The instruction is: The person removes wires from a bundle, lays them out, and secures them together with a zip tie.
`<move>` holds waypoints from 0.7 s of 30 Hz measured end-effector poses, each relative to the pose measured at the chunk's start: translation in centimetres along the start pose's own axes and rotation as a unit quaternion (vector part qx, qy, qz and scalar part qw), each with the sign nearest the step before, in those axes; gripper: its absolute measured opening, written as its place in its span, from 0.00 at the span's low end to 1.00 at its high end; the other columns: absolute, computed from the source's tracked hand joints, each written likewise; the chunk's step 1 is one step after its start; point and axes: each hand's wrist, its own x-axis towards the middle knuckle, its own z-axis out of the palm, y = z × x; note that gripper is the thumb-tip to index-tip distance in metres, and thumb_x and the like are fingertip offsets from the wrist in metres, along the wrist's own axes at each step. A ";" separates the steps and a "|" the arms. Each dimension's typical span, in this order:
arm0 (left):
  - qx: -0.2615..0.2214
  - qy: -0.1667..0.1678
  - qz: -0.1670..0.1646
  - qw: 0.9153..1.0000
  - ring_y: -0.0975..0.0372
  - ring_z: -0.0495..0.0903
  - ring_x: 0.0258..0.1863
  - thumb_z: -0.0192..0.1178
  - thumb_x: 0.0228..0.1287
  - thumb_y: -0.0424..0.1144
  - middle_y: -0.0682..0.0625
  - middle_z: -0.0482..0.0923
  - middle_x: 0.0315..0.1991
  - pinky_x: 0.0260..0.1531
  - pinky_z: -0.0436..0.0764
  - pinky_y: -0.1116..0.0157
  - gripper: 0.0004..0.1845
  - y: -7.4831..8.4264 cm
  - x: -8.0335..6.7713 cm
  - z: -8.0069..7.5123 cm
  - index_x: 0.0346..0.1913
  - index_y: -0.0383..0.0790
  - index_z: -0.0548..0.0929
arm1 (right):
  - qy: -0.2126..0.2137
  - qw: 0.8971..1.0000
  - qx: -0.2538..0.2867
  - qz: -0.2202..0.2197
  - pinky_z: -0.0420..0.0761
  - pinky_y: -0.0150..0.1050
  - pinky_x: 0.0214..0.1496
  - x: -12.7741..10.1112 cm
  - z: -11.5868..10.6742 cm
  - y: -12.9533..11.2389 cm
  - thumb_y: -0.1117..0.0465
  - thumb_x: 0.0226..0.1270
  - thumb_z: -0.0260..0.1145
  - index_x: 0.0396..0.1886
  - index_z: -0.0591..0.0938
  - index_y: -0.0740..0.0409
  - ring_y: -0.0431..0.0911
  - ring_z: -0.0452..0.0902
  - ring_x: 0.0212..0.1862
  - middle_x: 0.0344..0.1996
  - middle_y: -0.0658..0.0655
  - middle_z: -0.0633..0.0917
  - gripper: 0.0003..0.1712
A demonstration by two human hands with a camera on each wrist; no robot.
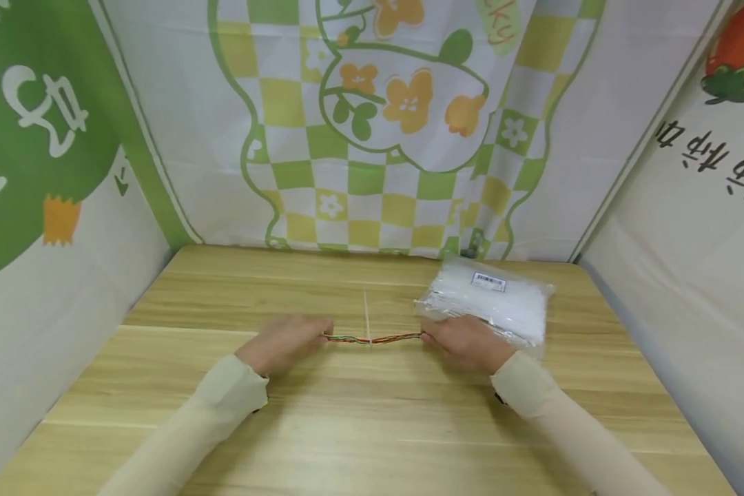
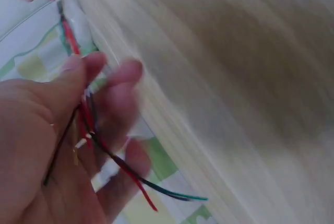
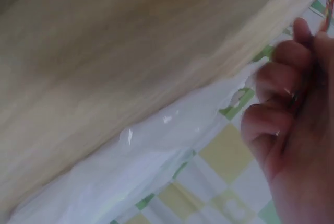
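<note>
A bundle of thin colored wires (image 1: 397, 338) is stretched between both hands over the table. My left hand (image 1: 288, 341) pinches one end between thumb and fingertips. In the left wrist view, loose red, black and green wire ends (image 2: 141, 186) fan out past the palm. At the bundle's other end my right hand (image 1: 468, 341) grips it, fingers curled round the wires as the right wrist view shows. A white cable tie (image 1: 367, 317) crosses the bundle's middle, its long tail pointing up. The left hand is slightly blurred.
A clear plastic bag of white cable ties (image 1: 514, 300) with a barcode label lies just behind the right hand. The wooden table (image 1: 359, 441) ends at a checkered curtain (image 1: 372, 179) at the back. White cloth walls stand at both sides.
</note>
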 end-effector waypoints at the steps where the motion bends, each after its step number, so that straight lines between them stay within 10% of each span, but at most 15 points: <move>1: 0.008 -0.004 0.003 1.000 0.66 0.75 0.28 0.63 0.77 0.38 0.53 0.86 0.37 0.29 0.74 0.67 0.03 0.0 0.0 0.1 0.41 0.46 0.81 | 0.004 1.000 -0.015 -0.004 0.78 0.44 0.28 0.1 0.2 -0.1 0.56 0.82 0.62 0.34 0.73 0.50 0.46 0.80 0.26 0.22 0.48 0.80 0.12; 4: 0.064 -0.002 0.024 0.998 0.59 0.83 0.37 0.67 0.74 0.37 0.50 0.86 0.44 0.37 0.83 0.59 0.04 0.0 0.1 0.5 0.45 0.46 0.82 | 0.022 0.997 -0.068 -0.013 0.79 0.45 0.31 0.4 0.7 -0.6 0.55 0.80 0.64 0.34 0.76 0.49 0.48 0.83 0.31 0.26 0.49 0.83 0.11; 10: 0.067 -0.030 -0.033 0.997 0.42 0.82 0.62 0.63 0.77 0.39 0.40 0.82 0.62 0.61 0.78 0.33 0.07 0.4 0.0 0.7 0.53 0.44 0.83 | 0.037 0.991 -0.129 -0.001 0.80 0.47 0.44 1.0 0.8 -1.4 0.51 0.79 0.66 0.41 0.84 0.48 0.48 0.86 0.42 0.39 0.50 0.87 0.07; 21: 0.029 0.002 -0.074 0.997 0.36 0.66 0.77 0.56 0.82 0.51 0.31 0.66 0.77 0.72 0.65 0.32 0.31 1.8 -0.6 0.3 0.75 0.33 0.71 | 0.061 0.987 -0.109 0.099 0.79 0.57 0.62 0.9 -1.0 -4.2 0.51 0.83 0.60 0.57 0.85 0.54 0.54 0.83 0.61 0.54 0.56 0.88 0.16</move>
